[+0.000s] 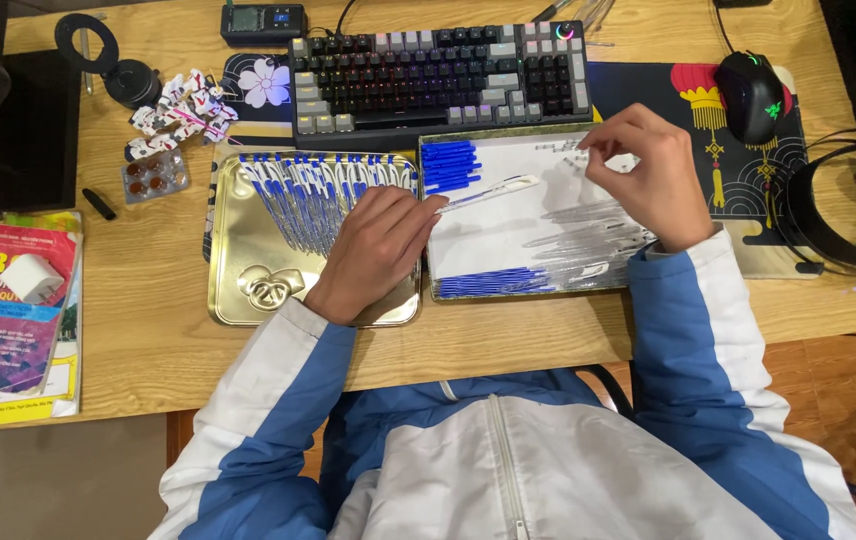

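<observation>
My left hand (376, 250) rests over the right edge of a gold metal tray (238, 260) and holds a clear pen barrel (488, 190) that points right over a white-lined tray (493, 235). My right hand (648, 170) hovers over that tray's far right part, fingers pinched on a small part I cannot make out. The gold tray holds a row of several assembled blue pens (318, 195). In the white tray lie blue caps (448, 165), blue refills (493, 283) and clear barrels (588, 240).
A keyboard (438, 70) sits just behind the trays, with a black mouse (750, 95) on a patterned mat at the right. Headphones (848, 210) lie at the far right. Books (13, 320), a blister pack (153, 175) and a small white model (183, 110) are on the left.
</observation>
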